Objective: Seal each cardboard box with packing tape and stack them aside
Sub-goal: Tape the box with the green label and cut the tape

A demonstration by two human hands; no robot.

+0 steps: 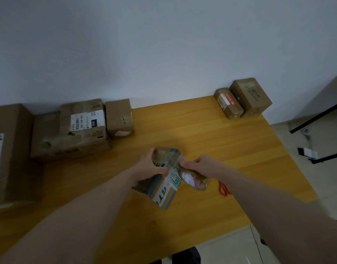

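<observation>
Cardboard: small printed brown box (160,180), your left hand (150,165) clamped round it for steadying; beside it, right hand (204,164) gripping the clear tape roll (194,181), laying tape.

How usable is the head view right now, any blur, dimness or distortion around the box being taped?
Head view: dim, flat light with dark corners; wide-angle bending of the table edges; small box, tape roll, left hand and right hand slightly soft; print on the box unreadable.
</observation>
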